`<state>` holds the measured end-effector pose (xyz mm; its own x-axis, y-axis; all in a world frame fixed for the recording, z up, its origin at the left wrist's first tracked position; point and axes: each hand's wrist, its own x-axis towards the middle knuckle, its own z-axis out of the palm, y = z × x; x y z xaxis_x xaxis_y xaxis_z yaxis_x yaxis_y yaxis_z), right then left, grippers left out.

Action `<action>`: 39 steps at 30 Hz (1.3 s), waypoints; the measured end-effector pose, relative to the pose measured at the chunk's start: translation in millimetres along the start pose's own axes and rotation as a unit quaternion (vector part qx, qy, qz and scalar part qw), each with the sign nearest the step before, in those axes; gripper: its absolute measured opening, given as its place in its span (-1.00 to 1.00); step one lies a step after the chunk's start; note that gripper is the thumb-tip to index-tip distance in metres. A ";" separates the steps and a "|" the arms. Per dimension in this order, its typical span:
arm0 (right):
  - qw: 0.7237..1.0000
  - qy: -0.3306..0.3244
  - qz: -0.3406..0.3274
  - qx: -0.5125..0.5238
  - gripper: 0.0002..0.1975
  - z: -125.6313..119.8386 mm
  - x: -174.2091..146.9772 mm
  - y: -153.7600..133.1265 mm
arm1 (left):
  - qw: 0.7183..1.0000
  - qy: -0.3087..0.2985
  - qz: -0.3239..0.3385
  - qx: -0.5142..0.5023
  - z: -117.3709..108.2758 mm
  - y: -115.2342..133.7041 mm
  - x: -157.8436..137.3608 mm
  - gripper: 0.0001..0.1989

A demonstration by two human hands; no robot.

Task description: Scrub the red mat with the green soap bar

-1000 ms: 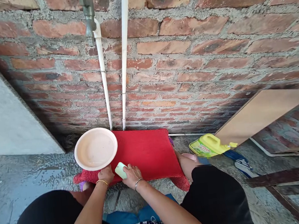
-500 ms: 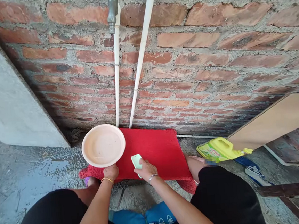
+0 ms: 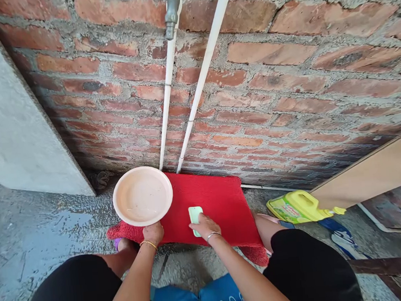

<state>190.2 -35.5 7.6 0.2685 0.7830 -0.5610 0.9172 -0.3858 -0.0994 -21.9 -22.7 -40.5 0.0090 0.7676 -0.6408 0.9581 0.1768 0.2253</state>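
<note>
Separating hands (image 3: 209, 226): bare red cloth (image 3: 222, 200)

The right hand (image 3: 209, 225) covers part of the pale green object (image 3: 195, 213), the fingertips of the left hand (image 3: 154, 232) are hidden, the tap (image 3: 173, 10) is cut off at the top, and lettering on the yellow jug (image 3: 296, 206) is too small to read.
</note>
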 end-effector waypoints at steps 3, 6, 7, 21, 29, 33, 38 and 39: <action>0.999 0.003 0.041 0.002 -0.55 -8.7 0.2 23.7 | 1.000 0.017 0.003 0.006 5.5 -0.5 5.6 -0.56; 0.999 0.009 0.028 0.017 -0.57 -6.6 -5.3 8.2 | 0.997 0.068 0.016 0.033 10.2 -1.3 8.8 -0.53; 1.000 0.009 0.011 0.022 -0.58 -3.4 -8.0 -4.5 | 0.996 0.079 0.019 0.040 10.9 -1.5 8.8 -0.51; 0.999 -0.007 -0.019 0.033 -0.52 4.0 -5.8 3.9 | 1.000 0.006 -0.011 0.029 -5.2 7.2 -10.8 -0.49; 0.996 0.031 0.079 0.033 -0.57 -16.3 -7.4 72.5 | 0.998 0.028 0.000 0.060 -8.2 13.5 -11.8 -0.48; 0.999 0.021 0.014 0.038 -0.58 -4.3 -20.5 31.0 | 0.998 0.030 -0.002 0.052 -7.1 11.8 -11.8 -0.49; 0.993 -0.020 -0.118 0.018 -0.57 28.8 -38.0 -31.5 | 0.999 0.006 -0.025 0.021 -8.2 7.4 -17.4 -0.49; 0.991 -0.023 -0.133 0.008 -0.57 32.2 -39.8 -33.5 | 0.999 0.004 -0.030 0.016 -8.7 6.1 -18.3 -0.49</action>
<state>139.3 -69.5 6.8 0.0031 0.8356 -0.5493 0.9487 -0.1761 -0.2626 -18.7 -30.3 -21.1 -0.0512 0.7617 -0.6459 0.9657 0.2025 0.1623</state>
